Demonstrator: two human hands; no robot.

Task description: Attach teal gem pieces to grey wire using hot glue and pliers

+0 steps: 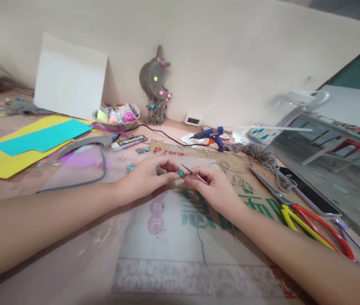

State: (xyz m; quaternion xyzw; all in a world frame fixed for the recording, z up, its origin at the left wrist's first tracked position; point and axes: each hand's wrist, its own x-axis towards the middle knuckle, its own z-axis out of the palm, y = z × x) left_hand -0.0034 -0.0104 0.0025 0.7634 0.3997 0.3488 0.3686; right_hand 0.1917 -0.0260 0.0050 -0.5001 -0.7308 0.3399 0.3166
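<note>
My left hand [150,178] is closed in a pinch on a small teal and grey bead-like piece [181,173]. Between the thumb and fingers of my right hand [213,186] is a slim pointed tool [189,170] with a dark tip and a pale handle; its exact kind is unclear. The two hands almost meet at the piece, above a printed cardboard sheet [164,271]. On the sheet below lies a loose grey thread [202,243]. Small teal and grey pieces [131,168] rest just left of my left hand.
A blue glue gun [211,134] stands behind my hands. To the right lie grey yarn [259,153], red-and-yellow-handled scissors [310,226] and a phone [310,190]. Coloured sheets [37,140] and a bowl [116,126] of clay packets are left. A moon ornament [154,80] hangs on the wall.
</note>
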